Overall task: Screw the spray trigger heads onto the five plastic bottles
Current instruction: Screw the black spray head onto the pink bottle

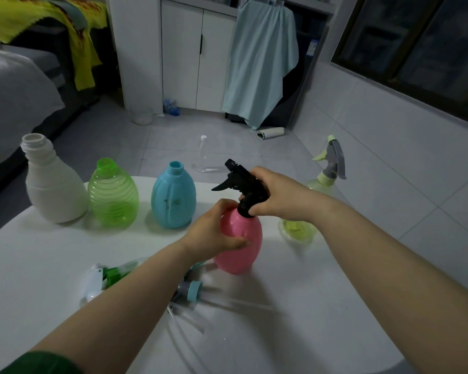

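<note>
A pink bottle (243,249) stands on the white table (295,279), tilted a little. My left hand (214,230) wraps its body. My right hand (276,197) grips the black trigger head (239,176) at the bottle's neck. Along the table's far edge stand a white bottle (53,184), a ribbed green bottle (112,195) and a blue bottle (173,198), all with bare necks. A pale yellow-green bottle (299,225) at the right carries a grey and yellow-green trigger head (333,157). Loose trigger heads, white and green (100,276) and blue-collared (192,290), lie under my left forearm.
Clear dip tubes (241,303) trail over the table's near side. On the tiled floor beyond lie a clear bottle (204,157), a glass jar (142,114) and a roll (270,132). A bed is at the left, a white cabinet behind.
</note>
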`<state>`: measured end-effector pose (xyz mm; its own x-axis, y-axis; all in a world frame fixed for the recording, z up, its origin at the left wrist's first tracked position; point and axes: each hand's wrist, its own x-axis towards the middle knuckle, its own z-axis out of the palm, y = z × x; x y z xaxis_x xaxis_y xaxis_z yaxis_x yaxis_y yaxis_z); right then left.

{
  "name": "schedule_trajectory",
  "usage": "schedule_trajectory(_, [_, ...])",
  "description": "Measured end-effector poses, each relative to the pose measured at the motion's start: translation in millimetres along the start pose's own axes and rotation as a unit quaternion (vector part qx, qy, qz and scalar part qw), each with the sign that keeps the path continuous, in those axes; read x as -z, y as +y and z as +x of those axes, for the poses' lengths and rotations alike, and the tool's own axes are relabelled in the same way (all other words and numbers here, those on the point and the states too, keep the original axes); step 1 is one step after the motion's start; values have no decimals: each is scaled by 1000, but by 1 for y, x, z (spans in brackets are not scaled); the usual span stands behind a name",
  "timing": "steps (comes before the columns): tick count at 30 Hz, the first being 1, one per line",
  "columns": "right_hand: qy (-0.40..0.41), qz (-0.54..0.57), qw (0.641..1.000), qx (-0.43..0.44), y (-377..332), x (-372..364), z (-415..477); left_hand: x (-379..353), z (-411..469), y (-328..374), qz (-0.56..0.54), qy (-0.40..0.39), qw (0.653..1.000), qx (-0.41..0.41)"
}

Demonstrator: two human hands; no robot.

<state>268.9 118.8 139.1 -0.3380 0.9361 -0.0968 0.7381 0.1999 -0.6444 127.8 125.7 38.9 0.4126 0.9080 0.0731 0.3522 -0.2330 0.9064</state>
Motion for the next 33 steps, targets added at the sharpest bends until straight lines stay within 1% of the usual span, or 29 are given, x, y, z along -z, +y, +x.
schedule_trajectory(5, [-11,-111,993,-29,-16,0,4,-2,-2,-1,14,15,1000,3])
schedule_trajectory(6, [3,-138,990,-39,-18,-3,6,-3,-2,-1,20,16,1000,5])
schedule_trajectory(9, [95,-199,974,-59,-19,-18,11,-4,-3,0,35,18,999,9])
schedule_trajectory(10, [110,-193,973,-54,-17,-21,12,-4,-4,0,36,18,999,11])
schedule_trajectory(11, [107,-169,978,-52,-15,-22,11,-4,-4,1,34,18,999,12])
schedule_trajectory(14, [65,-59,994,-65,-16,-19,4,-2,-5,1,21,9,1000,7])
schedule_trajectory(16, [91,0,995,-49,-16,-10,1,-2,-4,1,26,5,1000,7])
schedule_trajectory(17, [108,-2,994,-20,-17,-4,0,-2,-5,2,28,7,1000,11])
schedule_trajectory(18, [114,-45,992,15,-21,3,-2,-2,-5,2,28,9,999,16])
schedule_trajectory(19, [106,-110,987,47,-24,11,-2,-2,-5,2,26,12,999,19])
schedule_trajectory(20, [79,-183,977,74,-27,17,-2,-2,-5,3,23,12,999,20])
schedule_trajectory(21, [31,-248,964,88,-30,21,-2,-2,-5,3,23,11,999,21])
schedule_trajectory(23, [-52,-345,934,79,-35,25,0,-2,-4,3,27,9,999,23])
schedule_trajectory(24, [-71,-376,921,68,-37,25,2,-2,-4,3,29,9,999,24])
schedule_trajectory(26, [-76,-392,916,32,-40,26,5,-2,-4,2,29,9,999,23])
schedule_trajectory(29, [-68,-362,930,-13,-42,23,7,-3,-4,1,26,12,999,22])
schedule_trajectory(33, [-19,-390,919,-52,-41,10,15,-4,-4,-1,33,14,999,23])
